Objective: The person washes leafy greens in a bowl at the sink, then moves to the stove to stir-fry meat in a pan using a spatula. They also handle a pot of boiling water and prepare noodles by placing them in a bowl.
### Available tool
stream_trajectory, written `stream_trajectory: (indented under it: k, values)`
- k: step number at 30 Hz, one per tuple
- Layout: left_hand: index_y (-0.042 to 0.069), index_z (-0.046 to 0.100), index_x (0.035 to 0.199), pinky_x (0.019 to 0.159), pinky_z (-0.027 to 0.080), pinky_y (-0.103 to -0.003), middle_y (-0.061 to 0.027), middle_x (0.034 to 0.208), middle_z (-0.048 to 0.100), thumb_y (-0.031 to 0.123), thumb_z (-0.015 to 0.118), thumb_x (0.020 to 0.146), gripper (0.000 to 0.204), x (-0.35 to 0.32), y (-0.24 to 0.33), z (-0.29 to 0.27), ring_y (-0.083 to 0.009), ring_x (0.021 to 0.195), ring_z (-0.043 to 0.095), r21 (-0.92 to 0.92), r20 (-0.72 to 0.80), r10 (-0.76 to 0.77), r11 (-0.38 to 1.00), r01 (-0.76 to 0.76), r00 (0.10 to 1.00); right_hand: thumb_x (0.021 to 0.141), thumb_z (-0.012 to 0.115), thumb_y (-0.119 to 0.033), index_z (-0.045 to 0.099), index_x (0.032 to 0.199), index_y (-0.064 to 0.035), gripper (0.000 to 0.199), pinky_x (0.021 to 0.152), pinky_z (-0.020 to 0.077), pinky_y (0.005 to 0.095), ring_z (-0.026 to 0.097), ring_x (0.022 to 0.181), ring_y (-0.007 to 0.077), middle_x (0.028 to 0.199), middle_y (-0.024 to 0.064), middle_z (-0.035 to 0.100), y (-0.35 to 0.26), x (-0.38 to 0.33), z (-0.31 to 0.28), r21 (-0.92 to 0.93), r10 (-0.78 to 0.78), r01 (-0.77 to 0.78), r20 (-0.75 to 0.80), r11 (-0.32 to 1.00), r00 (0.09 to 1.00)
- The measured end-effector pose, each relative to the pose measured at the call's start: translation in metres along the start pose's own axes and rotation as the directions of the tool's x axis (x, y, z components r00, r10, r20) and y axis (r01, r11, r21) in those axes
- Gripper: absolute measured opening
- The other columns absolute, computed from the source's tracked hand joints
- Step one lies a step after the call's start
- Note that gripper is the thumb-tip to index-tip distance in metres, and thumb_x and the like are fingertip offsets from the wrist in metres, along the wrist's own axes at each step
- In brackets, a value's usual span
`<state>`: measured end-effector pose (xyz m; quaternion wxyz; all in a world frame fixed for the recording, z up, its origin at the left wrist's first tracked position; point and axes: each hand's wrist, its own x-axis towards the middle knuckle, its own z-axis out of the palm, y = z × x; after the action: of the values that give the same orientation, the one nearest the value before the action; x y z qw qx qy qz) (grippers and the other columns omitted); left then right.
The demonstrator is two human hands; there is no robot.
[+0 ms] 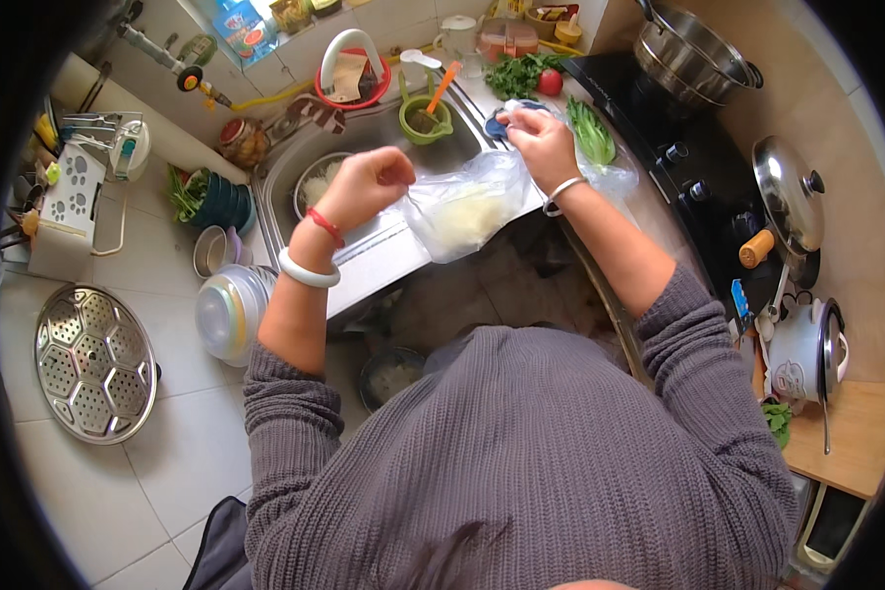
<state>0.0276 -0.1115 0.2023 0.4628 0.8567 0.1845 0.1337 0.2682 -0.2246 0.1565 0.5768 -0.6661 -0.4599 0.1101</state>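
A clear plastic bag (462, 208) with pale, whitish contents hangs over the front edge of the steel sink (383, 251). My left hand (369, 185) pinches the bag's top left edge. My right hand (539, 146) grips the bag's opposite edge near the counter. Both hands hold the bag stretched between them. I wear a grey knitted sweater, a white bangle and red band on the left wrist, and a silver bangle on the right.
A green cup (425, 118) with an orange utensil and a bowl (315, 182) sit in the sink. Leafy greens (590, 133), herbs and a tomato (550, 82) lie right of it. A stove (698, 167) holds a pot (693, 54) and lid (789, 192). A perforated steamer tray (93, 364) and stacked bowls (228, 313) stand left.
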Motion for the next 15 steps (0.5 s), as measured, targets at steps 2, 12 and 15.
stream_trajectory:
  k: [2, 12, 15]
  values:
    - [0.0, 0.059, 0.086, 0.07, 0.046, -0.021, -0.0007, 0.079, 0.058, -0.004, 0.06, 0.074, 0.013, -0.012, -0.016, 0.015, -0.0068, 0.077, 0.055, 0.001, -0.025, -0.068, 0.998, 0.068, 0.997, 0.072, 0.063, -0.011, 0.071, 0.087, -0.0129, 0.017, 0.072, 0.0471, 0.0288, 0.056, 0.075, 0.0206, 0.086, 0.008, 0.056, 0.016, -0.018, -0.003, -0.146, -0.123, 0.107, -0.105, 0.983, 0.987]
    - [-0.001, 0.061, 0.087, 0.066, 0.048, -0.023, -0.0033, 0.077, 0.063, -0.006, 0.057, 0.072, 0.016, 0.009, 0.007, 0.004, -0.0088, 0.072, 0.059, -0.194, -0.283, 0.007, 0.979, -0.065, 0.959, 0.081, 0.056, -0.008, 0.063, 0.101, -0.0005, 0.022, 0.077, 0.0455, 0.0237, 0.058, 0.076, 0.0094, 0.096, 0.0049, 0.064, -0.024, -0.019, -0.019, 0.526, 0.292, -0.437, 0.339, 0.729, 0.894]
    - [-0.001, 0.062, 0.088, 0.068, 0.049, -0.024, -0.0056, 0.08, 0.065, -0.004, 0.059, 0.072, 0.017, 0.031, 0.013, 0.034, -0.0098, 0.073, 0.06, -0.196, -0.226, 0.094, 0.97, -0.14, 0.97, 0.082, 0.055, -0.008, 0.06, 0.105, -0.0006, 0.025, 0.074, 0.0464, 0.0226, 0.057, 0.071, 0.0087, 0.103, 0.0059, 0.062, -0.031, -0.019, -0.018, 0.583, 0.279, -0.478, 0.401, 0.657, 0.873]
